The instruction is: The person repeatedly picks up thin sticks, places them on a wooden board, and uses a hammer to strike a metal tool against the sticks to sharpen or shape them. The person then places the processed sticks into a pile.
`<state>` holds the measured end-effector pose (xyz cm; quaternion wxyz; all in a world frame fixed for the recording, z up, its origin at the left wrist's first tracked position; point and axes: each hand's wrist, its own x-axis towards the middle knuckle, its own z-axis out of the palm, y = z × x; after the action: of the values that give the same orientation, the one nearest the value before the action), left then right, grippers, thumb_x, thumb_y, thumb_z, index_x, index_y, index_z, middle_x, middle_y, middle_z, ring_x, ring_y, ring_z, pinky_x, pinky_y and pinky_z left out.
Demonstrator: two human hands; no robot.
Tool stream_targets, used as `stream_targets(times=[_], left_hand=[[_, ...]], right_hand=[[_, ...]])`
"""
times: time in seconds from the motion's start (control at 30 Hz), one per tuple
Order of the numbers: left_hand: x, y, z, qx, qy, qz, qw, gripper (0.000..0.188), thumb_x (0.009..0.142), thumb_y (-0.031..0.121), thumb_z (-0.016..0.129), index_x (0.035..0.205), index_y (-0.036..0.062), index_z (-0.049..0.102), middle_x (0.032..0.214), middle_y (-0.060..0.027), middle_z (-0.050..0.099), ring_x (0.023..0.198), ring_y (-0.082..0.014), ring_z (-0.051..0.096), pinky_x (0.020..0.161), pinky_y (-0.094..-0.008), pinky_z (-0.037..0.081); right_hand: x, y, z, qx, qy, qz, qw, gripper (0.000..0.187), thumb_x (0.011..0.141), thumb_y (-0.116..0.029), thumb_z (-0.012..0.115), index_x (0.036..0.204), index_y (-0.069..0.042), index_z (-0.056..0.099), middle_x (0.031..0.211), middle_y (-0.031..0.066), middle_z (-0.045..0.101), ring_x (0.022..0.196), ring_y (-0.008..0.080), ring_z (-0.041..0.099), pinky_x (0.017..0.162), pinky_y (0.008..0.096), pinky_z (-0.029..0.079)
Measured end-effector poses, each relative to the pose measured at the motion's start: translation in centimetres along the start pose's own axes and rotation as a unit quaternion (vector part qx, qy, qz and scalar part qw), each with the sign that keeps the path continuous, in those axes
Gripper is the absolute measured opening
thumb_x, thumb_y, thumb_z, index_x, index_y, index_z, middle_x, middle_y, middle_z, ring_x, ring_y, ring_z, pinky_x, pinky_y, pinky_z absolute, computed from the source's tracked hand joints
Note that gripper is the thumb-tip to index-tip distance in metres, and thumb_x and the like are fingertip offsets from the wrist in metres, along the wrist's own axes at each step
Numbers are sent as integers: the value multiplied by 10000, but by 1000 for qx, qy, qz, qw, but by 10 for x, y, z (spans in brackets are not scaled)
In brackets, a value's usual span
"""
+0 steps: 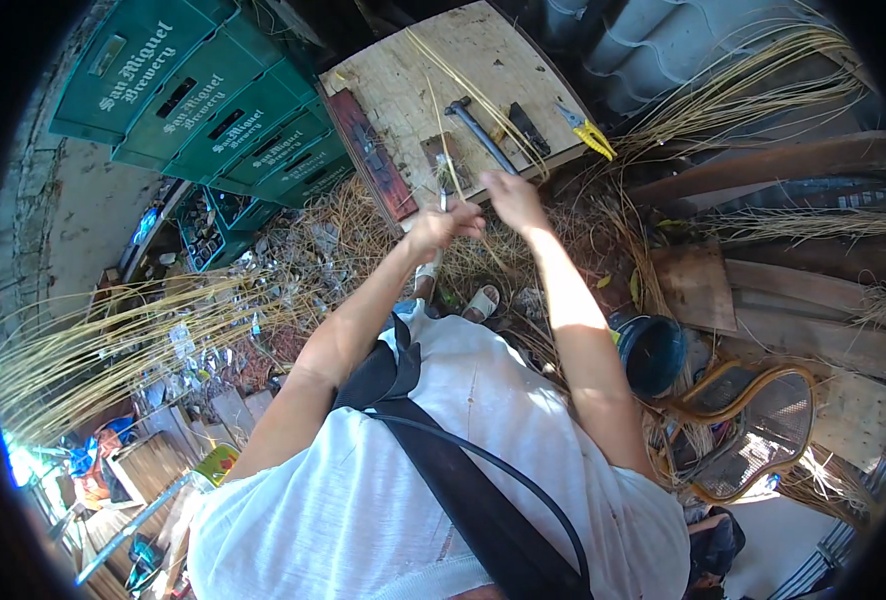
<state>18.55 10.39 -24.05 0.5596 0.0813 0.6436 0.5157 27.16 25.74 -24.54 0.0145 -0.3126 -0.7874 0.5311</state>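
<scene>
My left hand (444, 231) is closed at the front edge of a wooden work board (383, 75), and a thin pale rattan strip (455, 180) runs into its fingers. Just beyond it, a small upright metal piece (444, 180) stands by a rusty plate. To its right, my right hand (514, 203) is curled near the lower end of a hammer handle (490, 145); what it holds, if anything, is hidden. A dark flat block (528, 129) and yellow-handled pliers (592, 136) lie farther right. Along the left side of the board sits a worn red wooden bar (370, 155).
Stacked green crates (213, 105) stand at the left. Long rattan strands (93, 335) spread at the left, and another bundle (753, 85) lies far right. A dark bucket (653, 355) and a rattan-framed woven piece (763, 440) are right of me. Fibre scraps litter the ground.
</scene>
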Motion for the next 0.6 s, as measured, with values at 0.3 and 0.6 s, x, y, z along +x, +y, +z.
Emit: stream_targets(times=[0.3, 0.6], left_hand=[[24, -17, -43, 68, 43, 27, 996, 200, 871, 110, 566, 966, -56, 624, 868, -128, 677, 593, -164, 643, 534, -275, 488], [43, 0, -101, 176, 55, -18, 983, 182, 844, 76, 527, 897, -73, 619, 741, -110, 660, 539, -166, 617, 503, -292, 498]], right_hand=[[46, 21, 56, 13, 147, 37, 988, 272, 925, -254, 545, 1106, -63, 612, 766, 63, 636, 659, 173, 601, 624, 325, 494], [88, -27, 86, -323, 25, 95, 941, 324, 791, -334, 585, 966, -74, 667, 951, 169, 669, 938, 310, 641, 846, 433, 476]])
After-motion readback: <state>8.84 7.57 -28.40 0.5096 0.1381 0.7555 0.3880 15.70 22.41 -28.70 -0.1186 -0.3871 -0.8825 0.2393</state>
